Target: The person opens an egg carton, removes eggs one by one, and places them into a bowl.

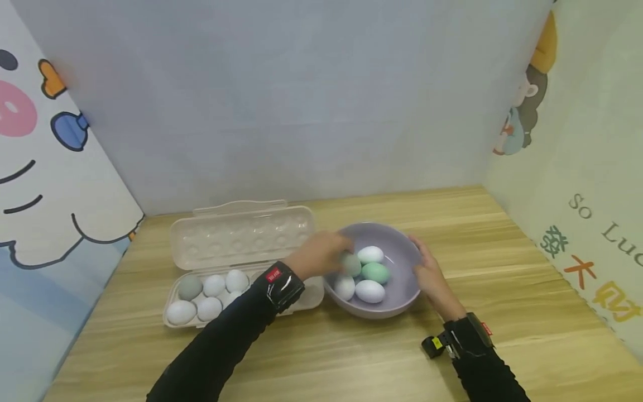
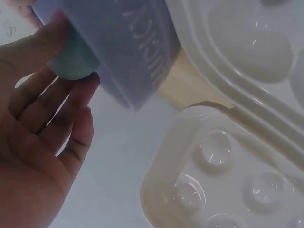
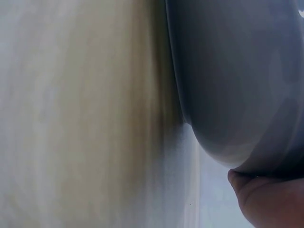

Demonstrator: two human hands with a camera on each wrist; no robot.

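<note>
My left hand (image 1: pixel 321 254) reaches over the left rim of a purple-grey bowl (image 1: pixel 402 257). Its thumb and fingers pinch a pale green egg (image 2: pixel 76 59), which overlaps the bowl's rim in the left wrist view. Inside the bowl lie another green egg (image 1: pixel 375 273) and several white eggs (image 1: pixel 370 291). My right hand (image 1: pixel 436 282) holds the bowl's right side at the rim; in the right wrist view one of its fingers (image 3: pixel 273 202) presses against the bowl's wall. Left of the bowl stands an opened egg carton (image 1: pixel 313 296), partly hidden behind my left forearm.
Several white eggs (image 1: pixel 181 312) and a grey-green egg (image 1: pixel 190 287) sit in the carton's left cups. The carton's clear lid (image 1: pixel 241 237) lies folded back behind it. All stand on a wood-grain table (image 1: pixel 351 357), with a pale wall (image 1: pixel 301 111) at the back and printed side panels.
</note>
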